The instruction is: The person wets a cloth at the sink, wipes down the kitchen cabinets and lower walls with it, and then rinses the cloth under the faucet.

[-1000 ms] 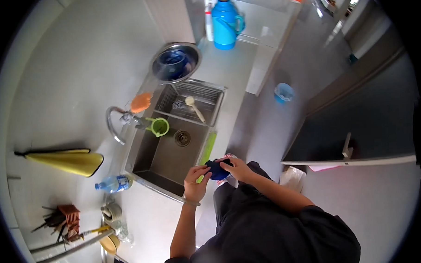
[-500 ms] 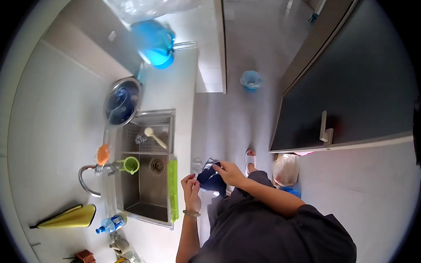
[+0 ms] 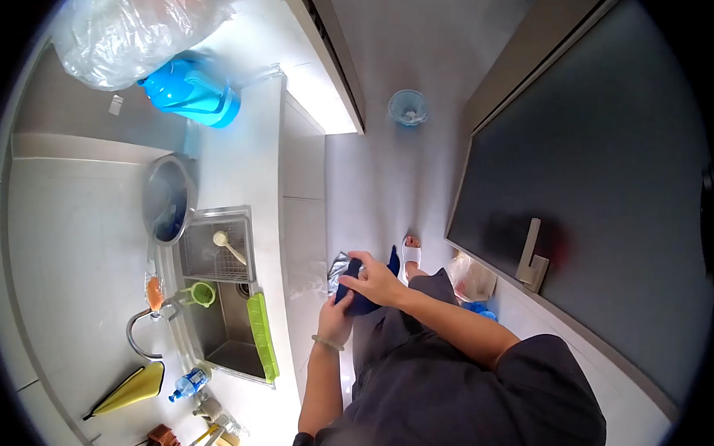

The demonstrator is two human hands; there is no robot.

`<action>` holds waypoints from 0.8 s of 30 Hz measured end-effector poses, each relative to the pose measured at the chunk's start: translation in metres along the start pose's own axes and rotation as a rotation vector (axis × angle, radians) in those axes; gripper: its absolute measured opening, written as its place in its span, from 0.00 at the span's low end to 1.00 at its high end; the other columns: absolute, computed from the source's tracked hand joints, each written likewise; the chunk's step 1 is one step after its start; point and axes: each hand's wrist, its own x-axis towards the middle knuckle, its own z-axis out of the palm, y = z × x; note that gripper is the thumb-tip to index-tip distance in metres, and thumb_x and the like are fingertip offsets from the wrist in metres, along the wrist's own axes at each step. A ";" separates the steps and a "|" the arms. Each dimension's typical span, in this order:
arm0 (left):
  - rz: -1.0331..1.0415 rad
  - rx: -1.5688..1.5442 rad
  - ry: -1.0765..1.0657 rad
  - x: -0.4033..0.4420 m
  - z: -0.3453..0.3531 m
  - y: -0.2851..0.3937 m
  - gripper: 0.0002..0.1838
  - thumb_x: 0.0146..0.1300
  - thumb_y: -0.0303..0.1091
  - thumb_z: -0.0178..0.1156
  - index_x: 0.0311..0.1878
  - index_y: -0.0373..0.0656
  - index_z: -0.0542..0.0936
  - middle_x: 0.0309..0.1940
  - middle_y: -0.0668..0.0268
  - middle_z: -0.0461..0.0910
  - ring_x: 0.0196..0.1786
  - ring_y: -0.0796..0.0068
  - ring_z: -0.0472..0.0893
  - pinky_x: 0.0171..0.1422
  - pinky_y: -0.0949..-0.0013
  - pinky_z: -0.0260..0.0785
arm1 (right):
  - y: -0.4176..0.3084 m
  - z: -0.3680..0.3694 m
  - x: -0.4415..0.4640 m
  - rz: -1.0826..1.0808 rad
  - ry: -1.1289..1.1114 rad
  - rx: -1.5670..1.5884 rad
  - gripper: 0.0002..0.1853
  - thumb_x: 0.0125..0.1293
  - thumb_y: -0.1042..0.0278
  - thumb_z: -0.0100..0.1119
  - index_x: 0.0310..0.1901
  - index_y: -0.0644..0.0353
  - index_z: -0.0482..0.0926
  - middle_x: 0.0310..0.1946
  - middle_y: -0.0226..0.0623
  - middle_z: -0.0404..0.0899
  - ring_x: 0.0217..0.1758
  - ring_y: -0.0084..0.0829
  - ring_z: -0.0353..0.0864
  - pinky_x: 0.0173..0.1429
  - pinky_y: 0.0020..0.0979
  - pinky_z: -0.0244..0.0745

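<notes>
In front of my body I hold a dark blue cloth (image 3: 361,303); its exact kind is not clear. My right hand (image 3: 377,280) is closed on its upper part, the thumb lying across the fabric. Lower down, my left hand (image 3: 336,315), with a beaded bracelet (image 3: 327,343) at the wrist, grips the cloth's left edge. A dark blue corner sticks out beyond my right hand. Just left of the cloth shows a crinkled, silvery clear plastic piece (image 3: 337,272); whether it touches the hands I cannot tell.
To the left, a steel sink (image 3: 227,338) holds a rack with a pale ladle (image 3: 230,245). A metal basin (image 3: 170,200) and a blue jug (image 3: 191,93) stand on the counter. A grey door (image 3: 583,176) with a handle is at right. A small bin (image 3: 408,108) stands on the floor ahead.
The view has swung, so the sink and counter sit further left. My hands have drawn closer together, and the dark cloth is now bunched between them with a corner out to the right.
</notes>
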 end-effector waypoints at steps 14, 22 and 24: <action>0.379 -0.273 -0.389 0.012 0.029 0.110 0.34 0.77 0.58 0.40 0.75 0.41 0.64 0.72 0.60 0.68 0.73 0.62 0.68 0.79 0.54 0.53 | -0.031 -0.035 0.048 -0.312 -0.170 -0.128 0.17 0.66 0.57 0.68 0.30 0.64 0.77 0.27 0.37 0.73 0.33 0.28 0.72 0.42 0.30 0.69; 0.343 0.493 -0.338 0.073 0.017 0.178 0.16 0.74 0.38 0.59 0.56 0.37 0.77 0.44 0.69 0.82 0.47 0.82 0.78 0.54 0.76 0.70 | -0.084 -0.014 0.088 -0.230 0.382 -0.113 0.18 0.68 0.62 0.65 0.26 0.67 0.75 0.23 0.39 0.74 0.26 0.29 0.72 0.34 0.32 0.67; 0.395 0.686 -0.288 0.082 0.011 0.197 0.13 0.74 0.37 0.58 0.53 0.38 0.77 0.42 0.70 0.81 0.45 0.82 0.78 0.51 0.76 0.69 | -0.072 -0.009 0.103 -0.282 0.460 0.019 0.16 0.68 0.62 0.65 0.26 0.63 0.76 0.22 0.29 0.74 0.24 0.21 0.72 0.30 0.27 0.66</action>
